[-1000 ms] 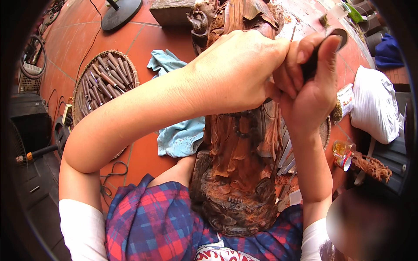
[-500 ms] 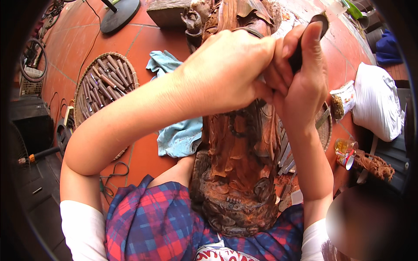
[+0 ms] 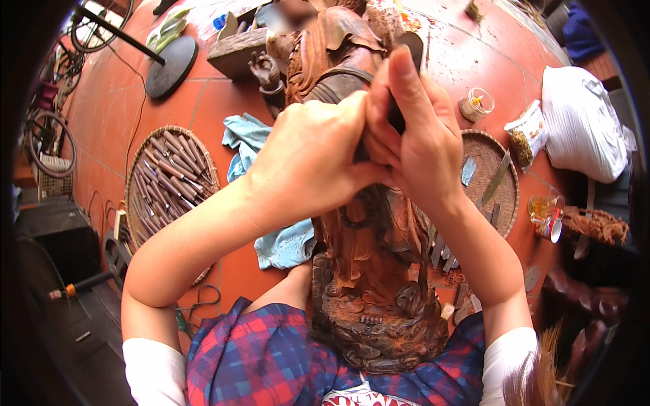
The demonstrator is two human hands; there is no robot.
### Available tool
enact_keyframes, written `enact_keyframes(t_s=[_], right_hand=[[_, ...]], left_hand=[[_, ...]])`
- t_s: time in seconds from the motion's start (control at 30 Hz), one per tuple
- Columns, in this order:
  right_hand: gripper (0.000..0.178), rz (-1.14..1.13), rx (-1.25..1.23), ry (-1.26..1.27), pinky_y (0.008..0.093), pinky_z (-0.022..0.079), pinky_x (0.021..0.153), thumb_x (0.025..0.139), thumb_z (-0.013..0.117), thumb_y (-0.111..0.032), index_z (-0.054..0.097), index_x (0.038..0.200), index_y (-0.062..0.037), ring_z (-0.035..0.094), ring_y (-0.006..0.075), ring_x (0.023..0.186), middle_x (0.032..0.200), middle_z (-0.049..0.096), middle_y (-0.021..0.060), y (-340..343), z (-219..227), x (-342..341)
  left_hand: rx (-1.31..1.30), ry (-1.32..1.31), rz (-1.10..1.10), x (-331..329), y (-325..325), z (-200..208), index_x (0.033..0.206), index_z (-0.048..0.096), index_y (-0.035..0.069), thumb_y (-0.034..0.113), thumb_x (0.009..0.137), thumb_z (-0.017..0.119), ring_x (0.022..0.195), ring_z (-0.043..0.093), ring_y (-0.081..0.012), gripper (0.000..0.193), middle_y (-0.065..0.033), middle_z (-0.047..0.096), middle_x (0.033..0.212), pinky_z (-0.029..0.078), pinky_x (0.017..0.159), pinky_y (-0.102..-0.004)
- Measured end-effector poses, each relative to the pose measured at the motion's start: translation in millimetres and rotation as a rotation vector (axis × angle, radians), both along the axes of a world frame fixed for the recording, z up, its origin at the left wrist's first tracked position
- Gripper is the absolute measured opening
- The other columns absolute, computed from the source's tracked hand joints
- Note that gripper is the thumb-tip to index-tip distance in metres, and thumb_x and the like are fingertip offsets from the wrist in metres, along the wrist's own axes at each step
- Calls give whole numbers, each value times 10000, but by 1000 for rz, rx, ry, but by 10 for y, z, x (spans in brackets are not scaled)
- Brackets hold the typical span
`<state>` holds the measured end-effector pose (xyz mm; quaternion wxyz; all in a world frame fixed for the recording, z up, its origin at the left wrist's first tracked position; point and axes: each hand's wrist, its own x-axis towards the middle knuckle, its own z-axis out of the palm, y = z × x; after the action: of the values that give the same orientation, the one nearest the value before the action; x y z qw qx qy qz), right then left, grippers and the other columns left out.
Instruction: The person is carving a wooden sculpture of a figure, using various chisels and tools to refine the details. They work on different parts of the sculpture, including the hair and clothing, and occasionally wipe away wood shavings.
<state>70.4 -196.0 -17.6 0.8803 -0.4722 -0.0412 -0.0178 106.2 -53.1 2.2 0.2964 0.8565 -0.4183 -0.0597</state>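
A dark brown carved wooden statue [image 3: 369, 271] lies along my lap, its ornate base toward me and its draped upper part pointing away. Above its middle, my two hands meet. My right hand [image 3: 430, 145] is closed around a dark handle [image 3: 410, 53] with a rounded end, the thumb stretched along it. My left hand [image 3: 308, 152] is closed, knuckles up, pressed against the right fingers. What lies inside the left fingers is hidden, as is the lower end of the handled tool.
A round basket of wooden-handled carving tools [image 3: 214, 172] stands left, beside a light blue cloth [image 3: 288, 245]. Another woven tray [image 3: 509, 203] with flat blades is at right, near a plastic cup [image 3: 476, 104], a white sack [image 3: 582, 125] and a glass [image 3: 543, 207]. A stand base [image 3: 172, 66] is far left.
The view has shifted, bringing the right tray and plastic cup into sight. My joined hands appear farther left and keep their closed grip; the statue stays on my lap.
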Motion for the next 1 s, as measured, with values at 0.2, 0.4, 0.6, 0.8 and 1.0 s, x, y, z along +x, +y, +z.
enact_keyframes(t_s=[0.2,0.4,0.6,0.8,1.0], right_hand=[[482,-13,-82,-181,209,280,362,1055,363,-450,524,856,-41,328,71,367,512,398,-8,-63,233,-6],[163,-20,-176,-233,294,397,499,942,596,-129,631,875,16,499,75,546,573,541,2,-55,402,11],[222,-73,-165,-189,215,247,421,1027,535,-196,579,893,-25,350,15,463,567,428,-58,65,0,26],[227,-113,-113,-219,259,378,537,983,585,-184,628,861,3,466,52,598,647,551,-3,87,104,57],[228,-172,-102,-199,274,406,559,973,608,-190,642,866,8,479,70,617,649,565,18,130,69,100]], left_hand=[[-147,77,-30,1,-47,188,965,536,33,142,723,771,738,667,-351,354,-150,656,770,522,677,-423],[-231,247,82,-117,-61,167,769,578,31,88,695,783,659,653,-239,225,-71,625,690,515,622,-331],[-97,48,57,-146,-8,-85,888,620,12,133,688,809,731,683,-298,301,-117,667,760,536,660,-378],[-160,191,53,-92,50,-47,927,621,-6,127,706,801,768,702,-324,315,-165,690,821,545,685,-391],[-81,141,56,-65,37,6,916,604,-5,81,729,767,754,702,-324,262,-161,692,788,546,673,-379]])
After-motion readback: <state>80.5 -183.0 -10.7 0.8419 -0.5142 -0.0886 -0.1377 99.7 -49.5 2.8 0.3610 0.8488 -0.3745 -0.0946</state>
